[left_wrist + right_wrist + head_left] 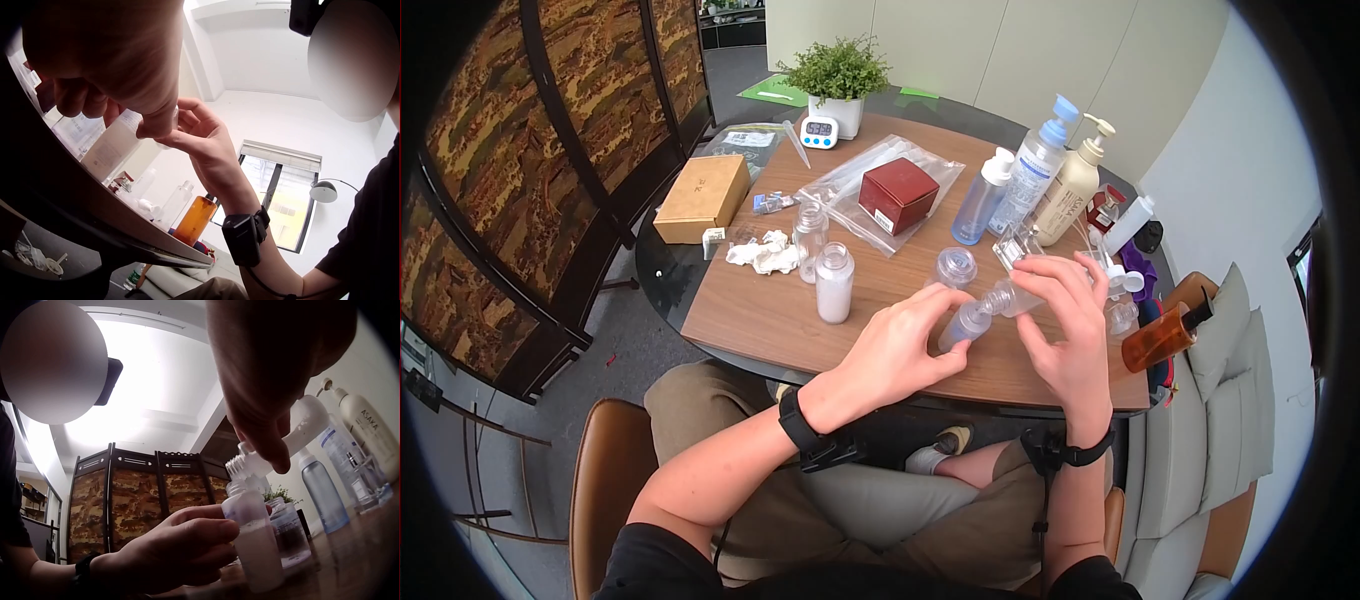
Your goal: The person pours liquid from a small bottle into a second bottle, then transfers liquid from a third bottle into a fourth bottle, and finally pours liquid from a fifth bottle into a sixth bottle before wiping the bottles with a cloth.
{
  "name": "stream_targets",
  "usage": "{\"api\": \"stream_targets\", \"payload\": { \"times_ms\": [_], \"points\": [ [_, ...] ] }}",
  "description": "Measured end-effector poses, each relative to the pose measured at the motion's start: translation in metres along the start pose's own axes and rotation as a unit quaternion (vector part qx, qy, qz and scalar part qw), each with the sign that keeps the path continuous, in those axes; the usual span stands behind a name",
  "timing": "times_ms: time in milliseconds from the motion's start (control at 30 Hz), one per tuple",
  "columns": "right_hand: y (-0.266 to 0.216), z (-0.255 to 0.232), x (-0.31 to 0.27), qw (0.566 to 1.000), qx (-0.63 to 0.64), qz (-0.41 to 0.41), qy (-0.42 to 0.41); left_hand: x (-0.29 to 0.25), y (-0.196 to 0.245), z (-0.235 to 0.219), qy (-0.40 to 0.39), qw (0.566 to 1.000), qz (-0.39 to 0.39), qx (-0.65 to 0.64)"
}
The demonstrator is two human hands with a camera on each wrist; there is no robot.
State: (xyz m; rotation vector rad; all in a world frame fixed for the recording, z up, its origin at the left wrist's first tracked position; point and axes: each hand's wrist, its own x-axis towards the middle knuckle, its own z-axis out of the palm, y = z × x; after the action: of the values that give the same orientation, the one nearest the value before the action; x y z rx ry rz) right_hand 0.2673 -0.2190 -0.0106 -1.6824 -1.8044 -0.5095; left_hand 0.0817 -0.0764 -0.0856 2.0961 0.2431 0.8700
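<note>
My left hand [897, 343] grips a small translucent bottle [255, 550] near its neck, thumb on one side and fingers on the other. Cloudy whitish contents show inside it in the right wrist view. Above, my right hand [1068, 325] holds a second clear bottle [307, 422], tipped over so its threaded mouth meets the lower bottle's mouth. Droplets cling to the tipped bottle's wall. Just behind the left hand stands a clear jar [956, 266]. Farther left are a bottle of white contents [834, 285] and an open clear bottle [809, 232].
Pump bottles [1068, 190] crowd the back right, with an amber pump bottle [1157, 338] near the right edge. A dark red box [899, 195] lies on a plastic bag [840, 185]. Crumpled tissue [764, 254], a cardboard box [703, 198], a timer [819, 132] and a potted plant [836, 80] are on the left.
</note>
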Motion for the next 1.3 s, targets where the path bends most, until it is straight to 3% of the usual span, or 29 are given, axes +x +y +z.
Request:
{"api": "stream_targets", "payload": {
  "times_ms": [1300],
  "points": [
    [-0.0058,0.0041,0.0019,0.999,-0.033,-0.013,0.017,-0.0005,-0.0018,0.0015,-0.004,1.0,-0.001,-0.009]
  ]
}}
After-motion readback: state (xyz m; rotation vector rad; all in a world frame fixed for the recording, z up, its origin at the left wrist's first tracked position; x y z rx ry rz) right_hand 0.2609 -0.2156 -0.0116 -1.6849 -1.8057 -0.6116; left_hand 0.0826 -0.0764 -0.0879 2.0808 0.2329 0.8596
